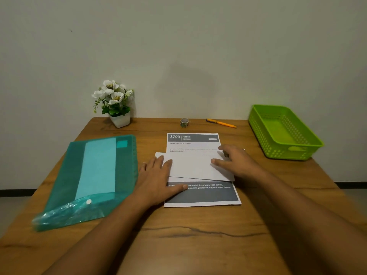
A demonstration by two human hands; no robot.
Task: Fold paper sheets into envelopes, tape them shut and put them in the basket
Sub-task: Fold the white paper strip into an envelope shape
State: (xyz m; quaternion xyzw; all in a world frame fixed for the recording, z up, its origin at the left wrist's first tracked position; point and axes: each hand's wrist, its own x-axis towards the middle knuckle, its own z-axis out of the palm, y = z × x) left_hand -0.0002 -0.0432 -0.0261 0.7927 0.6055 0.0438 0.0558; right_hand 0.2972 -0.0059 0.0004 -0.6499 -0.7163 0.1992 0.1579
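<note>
Left hand (158, 175) and right hand (236, 161), fingers straight, press flat on the folded paper sheet (194, 165).

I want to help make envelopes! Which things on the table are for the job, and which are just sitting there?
For the job: paper sheets under the left hand and right hand, tape roll, green basket.

Just lying about: flower pot, orange pen, teal folder (it may hold spare paper).
</note>
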